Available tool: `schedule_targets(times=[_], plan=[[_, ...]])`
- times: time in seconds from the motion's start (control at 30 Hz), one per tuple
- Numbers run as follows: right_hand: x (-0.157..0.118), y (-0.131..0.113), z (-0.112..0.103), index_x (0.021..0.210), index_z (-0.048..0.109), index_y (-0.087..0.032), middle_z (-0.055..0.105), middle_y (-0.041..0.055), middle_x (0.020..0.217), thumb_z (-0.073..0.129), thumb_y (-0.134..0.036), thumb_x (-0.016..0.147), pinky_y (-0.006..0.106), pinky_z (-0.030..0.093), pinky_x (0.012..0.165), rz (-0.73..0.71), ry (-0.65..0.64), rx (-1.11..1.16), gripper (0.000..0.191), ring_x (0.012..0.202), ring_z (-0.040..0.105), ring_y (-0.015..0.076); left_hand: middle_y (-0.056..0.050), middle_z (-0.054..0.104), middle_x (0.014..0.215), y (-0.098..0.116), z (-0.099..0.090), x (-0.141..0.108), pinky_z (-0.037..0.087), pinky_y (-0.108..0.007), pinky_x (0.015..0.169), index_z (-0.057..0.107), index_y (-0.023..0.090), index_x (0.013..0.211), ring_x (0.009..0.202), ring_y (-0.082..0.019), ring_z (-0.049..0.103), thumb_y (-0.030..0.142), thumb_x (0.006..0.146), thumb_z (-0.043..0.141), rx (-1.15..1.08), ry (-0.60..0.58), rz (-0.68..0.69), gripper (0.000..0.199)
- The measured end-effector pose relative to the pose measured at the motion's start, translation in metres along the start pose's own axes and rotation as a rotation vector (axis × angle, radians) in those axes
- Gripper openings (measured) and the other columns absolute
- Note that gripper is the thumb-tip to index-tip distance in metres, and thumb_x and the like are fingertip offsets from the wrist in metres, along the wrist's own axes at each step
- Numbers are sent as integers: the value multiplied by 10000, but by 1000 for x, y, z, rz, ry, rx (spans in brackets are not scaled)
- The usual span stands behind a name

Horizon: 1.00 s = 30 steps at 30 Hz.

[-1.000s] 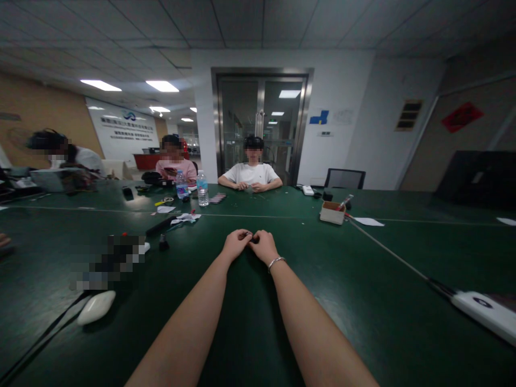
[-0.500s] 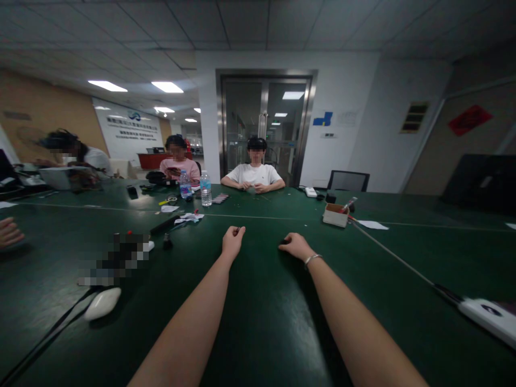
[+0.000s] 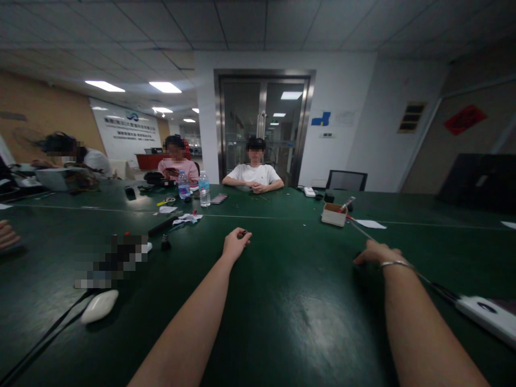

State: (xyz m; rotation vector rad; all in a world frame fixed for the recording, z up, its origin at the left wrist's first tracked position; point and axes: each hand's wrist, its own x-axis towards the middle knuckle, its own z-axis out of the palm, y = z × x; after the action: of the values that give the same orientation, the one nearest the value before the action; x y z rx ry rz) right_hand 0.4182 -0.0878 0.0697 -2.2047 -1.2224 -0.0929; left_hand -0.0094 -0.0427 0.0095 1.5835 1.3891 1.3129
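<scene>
In the head view, my left hand (image 3: pixel 235 246) is closed in a pinch over the middle of the green table (image 3: pixel 282 279). A small dark piece (image 3: pixel 244 233) shows between its thumb and fingers; its kind is too small to tell. Farther right, my right hand (image 3: pixel 377 252), with a silver bracelet at the wrist, is held low near the table top. Its fingers are closed round a small black object (image 3: pixel 358 257), mostly hidden under them. The hands are wide apart.
A small box with pens (image 3: pixel 334 215) stands beyond my right hand, near a cable leading to a white power strip (image 3: pixel 487 317). Water bottles (image 3: pixel 205 189), papers (image 3: pixel 187 217) and a white rounded device (image 3: pixel 100 307) lie leftward. A person (image 3: pixel 255 173) sits opposite.
My right hand has moved well to the right, away from the left hand, with the black object in it. My left hand has turned slightly, its fingertips now pointing more to the right.
</scene>
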Motion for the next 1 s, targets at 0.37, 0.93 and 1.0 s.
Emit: schedule_targets(times=[0.37,0.93,1.0], plan=[[-125,-189,50,807,674,-133,659,45,666,624,-333,776,217,417,543,-644,-584,439,209,567,576,124,18,634,761,52,29,-27,429,-249,649,496,250,1137,695,-143,605,269,735,633,346,-83,363,425],[6,-18,-43,799,673,-159,682,128,721,632,-330,751,347,468,657,-129,-147,152,182,711,647,257,-255,474,1311,5,-192,16,215,-610,957,597,120,1145,1277,-458,269,484,716,567,1403,218,-280,563],[6,-3,-43,771,676,-155,683,113,700,631,-285,752,321,463,623,-93,-242,109,139,671,643,233,-245,494,1293,-5,-207,14,267,-567,936,614,130,1124,1246,-446,316,458,718,570,1432,183,-294,523]])
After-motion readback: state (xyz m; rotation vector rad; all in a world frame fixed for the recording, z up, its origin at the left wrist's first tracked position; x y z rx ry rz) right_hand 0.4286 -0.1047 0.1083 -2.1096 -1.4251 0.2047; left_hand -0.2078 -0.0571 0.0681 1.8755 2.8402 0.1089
